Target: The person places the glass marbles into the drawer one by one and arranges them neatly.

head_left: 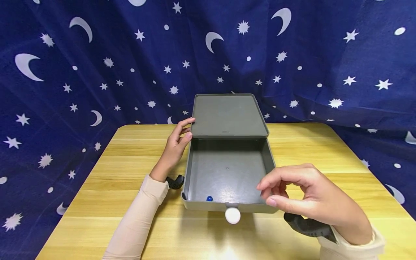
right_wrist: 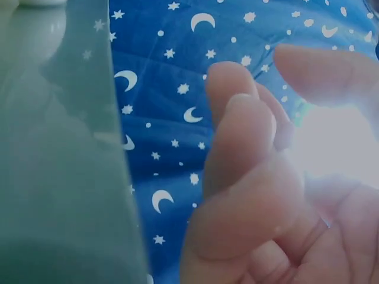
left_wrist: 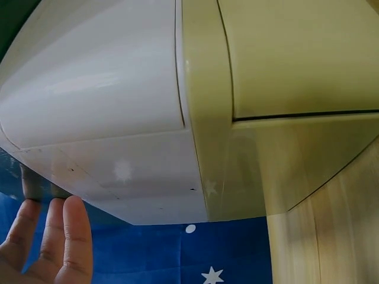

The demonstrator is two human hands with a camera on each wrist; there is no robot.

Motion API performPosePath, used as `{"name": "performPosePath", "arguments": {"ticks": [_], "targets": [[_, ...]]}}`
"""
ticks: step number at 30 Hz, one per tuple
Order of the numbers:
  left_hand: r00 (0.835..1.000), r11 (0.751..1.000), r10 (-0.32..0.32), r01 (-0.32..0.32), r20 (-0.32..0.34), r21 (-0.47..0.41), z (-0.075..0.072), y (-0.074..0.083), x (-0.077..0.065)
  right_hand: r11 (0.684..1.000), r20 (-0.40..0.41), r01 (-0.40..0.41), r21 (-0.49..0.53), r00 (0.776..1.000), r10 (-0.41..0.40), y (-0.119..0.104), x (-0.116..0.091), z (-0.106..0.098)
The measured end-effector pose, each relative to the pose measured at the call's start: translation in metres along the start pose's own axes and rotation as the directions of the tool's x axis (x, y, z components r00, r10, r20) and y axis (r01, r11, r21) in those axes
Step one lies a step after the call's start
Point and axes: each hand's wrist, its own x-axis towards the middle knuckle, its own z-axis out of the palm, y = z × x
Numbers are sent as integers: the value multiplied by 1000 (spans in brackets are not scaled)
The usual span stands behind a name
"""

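A small drawer cabinet stands on the table with its grey-green top [head_left: 229, 115] toward the back. Its grey top drawer [head_left: 227, 169] is pulled far out toward me, with a white round knob [head_left: 232, 215] on the front. Inside, a small blue ball [head_left: 209, 198] lies by the front wall, left of the knob. My left hand [head_left: 175, 142] touches the cabinet's left edge with its fingertips, the fingers fairly straight. Over the drawer's front right corner hovers my right hand [head_left: 305, 191], fingers loosely bent, thumb apart from them and nothing between.
White and yellow panels [left_wrist: 207, 106] make up the cabinet's side in the left wrist view. Beneath is a light wooden table [head_left: 130, 162]. A dark blue curtain [head_left: 195, 54] with moons and stars hangs behind. Each wrist wears a black band [head_left: 308, 225].
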Motion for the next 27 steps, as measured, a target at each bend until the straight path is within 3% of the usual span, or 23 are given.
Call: {"name": "performPosePath", "arguments": {"ticks": [3, 6, 12, 20, 27], "targets": [[1000, 1000, 0, 0, 1, -1, 0, 0, 0, 998, 2, 69, 5, 998, -69, 3, -1, 7], [1000, 1000, -1, 1, 6, 1, 0, -1, 0, 997, 18, 77, -6, 997, -77, 1, -1, 12], [1000, 1000, 1, -1, 4, 3, 1, -1, 0, 1000, 65, 20, -12, 998, -19, -5, -1, 22], [1000, 1000, -6, 6, 15, 4, 1, -1, 0, 1000, 130, 4, 3, 992, -4, -10, -2, 35], [1000, 1000, 1, -1, 10, -1, 0, -2, 1, 991, 191, -127, -43, 973, 133, -14, -10, 51]]}}
